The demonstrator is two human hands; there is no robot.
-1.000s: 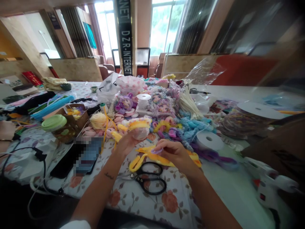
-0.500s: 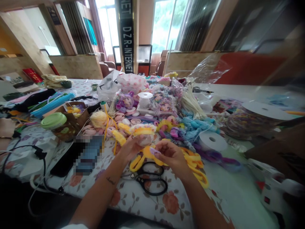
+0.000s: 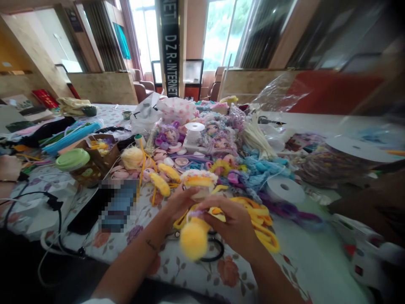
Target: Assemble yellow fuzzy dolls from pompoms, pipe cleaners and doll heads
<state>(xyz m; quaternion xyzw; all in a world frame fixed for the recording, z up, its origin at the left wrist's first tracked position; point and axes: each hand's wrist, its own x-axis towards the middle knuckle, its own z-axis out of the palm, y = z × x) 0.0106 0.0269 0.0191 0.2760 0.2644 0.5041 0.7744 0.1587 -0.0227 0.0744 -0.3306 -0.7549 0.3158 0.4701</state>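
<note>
My left hand (image 3: 182, 204) is closed around a doll's head (image 3: 198, 179) with pale fluffy hair and a yellow band; its face is turned away from me. In my right hand (image 3: 234, 217), thumb and fingers pinch a fuzzy yellow strip close to the left hand. A round, blurred yellow fluffy end (image 3: 193, 241) of it hangs toward me. Beneath lie black-handled scissors (image 3: 218, 252), partly covered by that end. To the right is a heap of yellow fuzzy strips (image 3: 262, 223). Two short yellow fluffy pieces (image 3: 160, 184) rest left of the doll's head.
A phone (image 3: 118, 207), a green-lidded cup (image 3: 73, 166) and cables (image 3: 57, 204) are at left. Doll parts, yarn and a white spool (image 3: 193, 133) are piled ahead. At right are another spool (image 3: 284, 188) and a white glue gun (image 3: 357, 240). Another person's hand (image 3: 9, 169) shows at far left.
My right hand has lifted the fuzzy yellow strip toward me, its round end now over the scissors. The doll's head has shifted slightly right with my left hand.
</note>
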